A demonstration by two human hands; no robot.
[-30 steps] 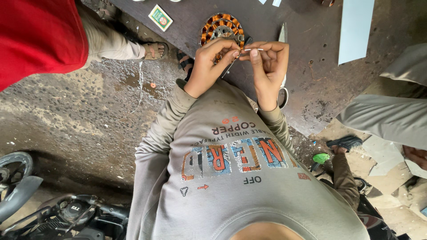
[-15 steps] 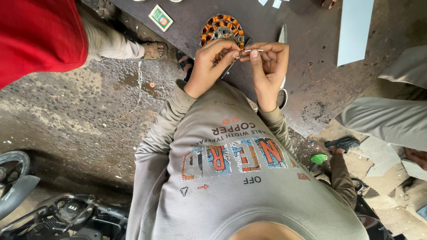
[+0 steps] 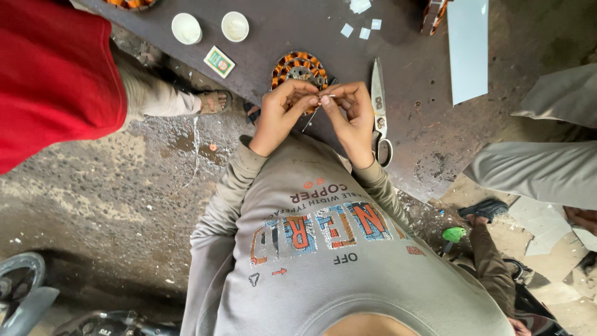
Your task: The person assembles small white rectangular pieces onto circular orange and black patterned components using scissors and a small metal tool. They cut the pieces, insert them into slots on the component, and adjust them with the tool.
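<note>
copper-wound round stator (image 3: 300,67) lies on dark table (image 3: 410,124); left hand (image 3: 283,115) and right hand (image 3: 348,115) pinch thin wire (image 3: 328,96) between fingertips. risk: wire slips or kinks.

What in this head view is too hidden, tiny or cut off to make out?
- Thin piece pinched between left hand and right hand: too small to identify.
- Copper-wound stator: near side hidden by the fingers.
- Scissors: handles partly behind the right wrist.
- Wound part at top: cut off by the frame edge.
</note>
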